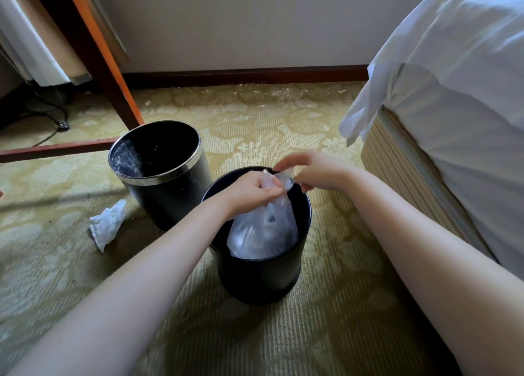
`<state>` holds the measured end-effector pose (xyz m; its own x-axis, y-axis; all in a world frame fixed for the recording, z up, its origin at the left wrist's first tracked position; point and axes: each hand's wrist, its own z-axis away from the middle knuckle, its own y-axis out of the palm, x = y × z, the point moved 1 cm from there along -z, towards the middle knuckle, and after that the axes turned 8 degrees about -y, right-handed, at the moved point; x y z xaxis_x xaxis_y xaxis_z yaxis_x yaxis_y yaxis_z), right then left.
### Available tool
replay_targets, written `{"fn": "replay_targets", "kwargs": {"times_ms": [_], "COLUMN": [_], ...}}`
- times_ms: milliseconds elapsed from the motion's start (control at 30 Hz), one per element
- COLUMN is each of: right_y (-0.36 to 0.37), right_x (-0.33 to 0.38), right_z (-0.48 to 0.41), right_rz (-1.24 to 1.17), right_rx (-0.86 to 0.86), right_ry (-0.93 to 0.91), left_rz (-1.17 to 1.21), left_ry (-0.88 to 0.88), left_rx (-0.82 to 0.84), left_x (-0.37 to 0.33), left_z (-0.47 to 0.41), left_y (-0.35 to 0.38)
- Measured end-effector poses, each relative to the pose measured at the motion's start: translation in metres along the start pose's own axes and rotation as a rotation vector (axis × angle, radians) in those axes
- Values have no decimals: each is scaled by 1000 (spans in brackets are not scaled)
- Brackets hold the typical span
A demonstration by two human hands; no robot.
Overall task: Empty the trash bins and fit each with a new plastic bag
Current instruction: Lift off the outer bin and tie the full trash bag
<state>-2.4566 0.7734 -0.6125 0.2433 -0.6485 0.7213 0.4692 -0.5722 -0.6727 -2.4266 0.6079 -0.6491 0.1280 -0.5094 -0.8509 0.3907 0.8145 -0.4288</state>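
Note:
A clear plastic trash bag [262,231], bunched at its neck, stands inside the near black bin [259,276] on the carpet. My left hand [249,192] grips the gathered neck just above the bin's rim. My right hand [310,171] pinches the top end of the same bag beside it. Behind and to the left stands a second black bin [161,171] with a silver rim; it has no liner and its inside looks dark and bare.
A crumpled white plastic piece [107,224] lies on the carpet left of the bins. A bed [453,120] with white sheets fills the right side. A wooden table leg [113,72] and crossbar stand at the back left, with a cable [54,120] beyond.

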Motion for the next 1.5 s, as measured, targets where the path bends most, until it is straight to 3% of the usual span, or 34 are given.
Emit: {"fn": "replay_targets", "kwargs": {"times_ms": [67, 267, 500, 633, 733, 867, 1000, 1100, 1200, 1400, 1500], "right_y": [7, 15, 13, 12, 18, 26, 26, 28, 31, 41, 45], "right_x": [-10, -13, -14, 1, 10, 10, 17, 18, 11, 6, 1], "right_z": [0, -8, -12, -10, -12, -13, -11, -10, -8, -10, -12], "right_rz": [48, 140, 337, 315, 485, 576, 431, 90, -185, -281, -127], "right_rx": [78, 90, 38, 74, 144, 86, 105, 77, 35, -12, -59], "right_ry": [-20, -88, 3, -59, -148, -156, -119, -2, 45, 17, -43], "left_rz": [-86, -149, -151, -116, -67, -39, -159, -161, -60, 243, 430], "left_ry": [4, -23, 14, 23, 13, 6, -7, -21, -60, -82, -86], "left_rx": [24, 27, -168, -138, -121, -102, -197, -247, -191, 67, 108], "left_x": [-1, 5, 15, 13, 11, 12, 19, 21, 22, 24, 25], "left_z": [4, 5, 3, 4, 6, 9, 5, 3, 2, 7, 6], "left_y": [-6, -13, -18, -17, -19, -22, -26, -25, -27, -34, -37]}}
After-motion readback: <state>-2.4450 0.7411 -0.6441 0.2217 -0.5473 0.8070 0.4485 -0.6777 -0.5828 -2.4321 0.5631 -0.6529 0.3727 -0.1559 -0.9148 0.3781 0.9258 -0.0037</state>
